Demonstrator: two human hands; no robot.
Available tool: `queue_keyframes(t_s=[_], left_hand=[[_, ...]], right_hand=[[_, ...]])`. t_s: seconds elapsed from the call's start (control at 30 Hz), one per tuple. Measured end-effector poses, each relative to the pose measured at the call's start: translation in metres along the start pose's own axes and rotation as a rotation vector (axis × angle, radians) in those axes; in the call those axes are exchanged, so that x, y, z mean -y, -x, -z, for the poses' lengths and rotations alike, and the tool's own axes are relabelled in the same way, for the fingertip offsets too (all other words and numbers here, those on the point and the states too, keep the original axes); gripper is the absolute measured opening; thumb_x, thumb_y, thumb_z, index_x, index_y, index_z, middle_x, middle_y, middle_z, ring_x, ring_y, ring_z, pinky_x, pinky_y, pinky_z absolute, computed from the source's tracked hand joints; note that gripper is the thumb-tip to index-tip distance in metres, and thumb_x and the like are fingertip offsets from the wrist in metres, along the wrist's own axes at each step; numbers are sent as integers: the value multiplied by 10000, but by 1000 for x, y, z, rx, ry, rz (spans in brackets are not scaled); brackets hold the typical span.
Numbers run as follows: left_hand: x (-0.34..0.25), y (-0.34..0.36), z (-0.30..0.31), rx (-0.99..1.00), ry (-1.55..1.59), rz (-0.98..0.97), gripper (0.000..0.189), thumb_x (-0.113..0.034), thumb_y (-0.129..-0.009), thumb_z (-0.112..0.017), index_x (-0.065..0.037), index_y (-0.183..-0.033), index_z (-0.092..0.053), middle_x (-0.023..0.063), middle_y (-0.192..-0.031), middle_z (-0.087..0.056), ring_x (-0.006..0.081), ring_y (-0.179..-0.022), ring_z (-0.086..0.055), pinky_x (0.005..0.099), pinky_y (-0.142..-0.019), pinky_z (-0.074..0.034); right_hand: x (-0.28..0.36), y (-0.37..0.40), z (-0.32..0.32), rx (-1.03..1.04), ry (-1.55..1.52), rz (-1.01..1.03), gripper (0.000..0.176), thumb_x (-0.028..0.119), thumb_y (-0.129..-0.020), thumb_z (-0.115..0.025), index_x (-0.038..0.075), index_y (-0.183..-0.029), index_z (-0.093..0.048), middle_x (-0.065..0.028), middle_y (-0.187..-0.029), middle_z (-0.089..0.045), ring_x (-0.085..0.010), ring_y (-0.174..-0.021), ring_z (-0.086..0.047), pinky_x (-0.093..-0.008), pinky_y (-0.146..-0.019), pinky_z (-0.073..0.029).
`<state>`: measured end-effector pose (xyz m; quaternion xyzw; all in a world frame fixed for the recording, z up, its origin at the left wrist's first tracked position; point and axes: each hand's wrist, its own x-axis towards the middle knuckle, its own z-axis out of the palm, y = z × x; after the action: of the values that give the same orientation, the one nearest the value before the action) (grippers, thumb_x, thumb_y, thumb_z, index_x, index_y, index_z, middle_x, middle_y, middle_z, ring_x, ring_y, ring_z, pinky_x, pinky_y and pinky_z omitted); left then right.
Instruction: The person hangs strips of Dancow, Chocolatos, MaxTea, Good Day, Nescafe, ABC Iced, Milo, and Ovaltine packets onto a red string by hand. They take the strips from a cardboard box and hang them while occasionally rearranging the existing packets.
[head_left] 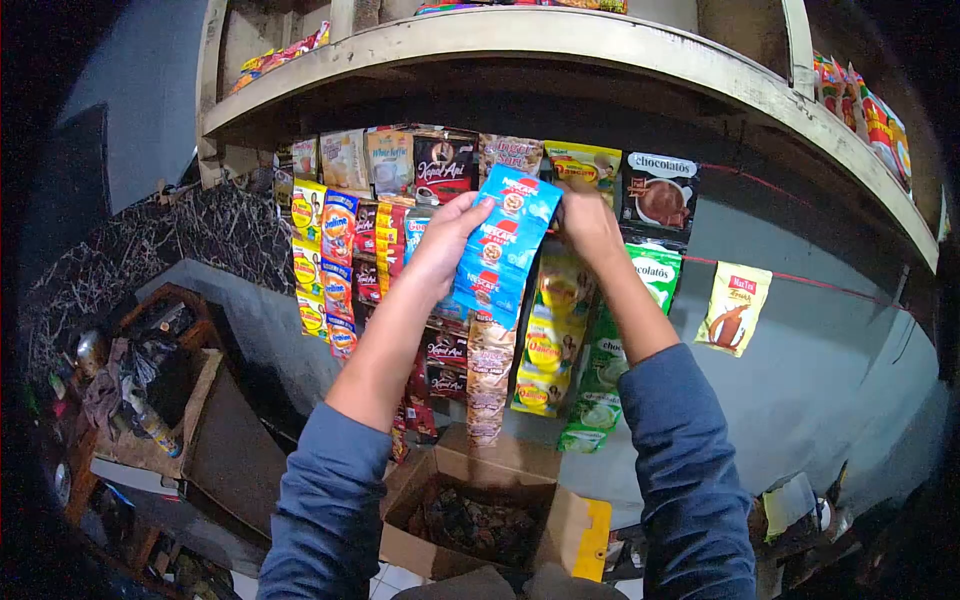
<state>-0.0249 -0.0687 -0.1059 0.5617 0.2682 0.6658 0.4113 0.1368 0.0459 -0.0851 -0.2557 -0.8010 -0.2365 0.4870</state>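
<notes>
My left hand (448, 243) is closed on a blue strip of Nescafe sachets (503, 238), thumb across its front. The strip hangs tilted before the other sachets. At its upper right edge, my right hand (588, 225) is raised with curled fingers; what they pinch is hidden. Behind that hand hang a yellow Dancow sachet strip (552, 340) and a brown Chocolatos sachet (660, 190). Below the blue strip, a brown-beige sachet strip (488, 385) hangs down.
More sachet strips, such as Ovaltine (340, 265), hang at left. A red string (800, 280) carries a MaxTea sachet (734, 310) at right. Overhead runs a wooden shelf (500, 35) with packets. An open cardboard box (410, 545) stands below, and a cluttered wooden stand (205, 410) at left.
</notes>
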Motion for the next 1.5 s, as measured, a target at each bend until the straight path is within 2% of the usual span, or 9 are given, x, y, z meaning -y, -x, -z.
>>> queue_keyframes(t_s=[0.17, 0.37, 0.6, 0.9, 1.03, 1.17, 1.3, 1.37, 1.5], left_hand=[[23, -5, 1, -173, -160, -11, 169, -177, -830, -512, -33, -911, -548, 55, -816, -615, 96, -674, -586, 224, -611, -472], [19, -11, -15, -278, -77, -58, 180, -169, -819, -514, -2, -857, -570, 41, -755, -608, 83, -627, -560, 213, -572, -438], [48, -28, -3, -358, -372, -41, 220, -211, -814, -508, -10, -758, -577, 22, -676, -566, 87, -562, -496, 246, -524, -394], [102, 3, 14, -496, -771, -206, 286, -244, -810, -517, 1, -662, -511, 61, -511, -457, 134, -484, -418, 317, -478, -336], [118, 33, 16, -480, -803, -361, 262, -258, -824, -494, -6, -759, -528, 110, -582, -547, 183, -536, -523, 320, -506, -378], [76, 64, 1, -617, -989, -286, 228, -230, -829, -475, -16, -775, -529, 105, -646, -573, 232, -532, -528, 337, -502, -394], [55, 34, 36, -888, -1289, -690, 315, -262, -781, -547, 2, -939, -482, 137, -839, -525, 277, -802, -500, 349, -700, -388], [66, 9, 70, -1027, -1152, -440, 446, -348, -743, -590, 24, -951, -461, 156, -843, -521, 292, -795, -507, 365, -723, -395], [36, 13, 74, -569, -529, 194, 640, -399, -716, -623, 61, -1111, -418, 138, -838, -572, 160, -688, -555, 281, -547, -445]], right_hand=[[1, -6, 16, 428, -42, -149, 234, 206, -749, -476, 18, -792, -609, -220, -817, -581, -369, -755, -563, -418, -726, -450], [7, 2, 25, 181, -309, -200, 234, 181, -733, -496, -40, -724, -574, -260, -710, -539, -372, -731, -556, -423, -666, -445], [3, 4, 17, 235, 123, -362, 151, 143, -670, -582, 0, -700, -621, -235, -721, -584, -331, -737, -593, -407, -666, -477], [-7, 10, 37, 481, -940, -572, 201, 181, -687, -640, 32, -821, -651, -94, -690, -629, -76, -638, -588, -217, -609, -456], [-3, 28, 30, 249, -371, -34, 125, 170, -670, -634, 56, -722, -638, -128, -601, -590, -241, -558, -586, -343, -529, -469], [8, 46, 29, 76, -102, 89, 105, 143, -692, -569, 49, -727, -598, -137, -648, -567, -310, -616, -574, -389, -568, -473], [15, 48, 36, 81, -138, 88, 192, 142, -712, -546, 25, -856, -594, -156, -744, -566, -317, -657, -566, -382, -591, -465], [15, 48, 34, 82, -128, 58, 194, 143, -710, -544, 24, -854, -594, -155, -747, -567, -314, -661, -568, -386, -595, -466], [15, 50, 33, 81, -129, 51, 208, 146, -706, -540, 22, -865, -593, -156, -753, -565, -314, -671, -570, -388, -609, -469]])
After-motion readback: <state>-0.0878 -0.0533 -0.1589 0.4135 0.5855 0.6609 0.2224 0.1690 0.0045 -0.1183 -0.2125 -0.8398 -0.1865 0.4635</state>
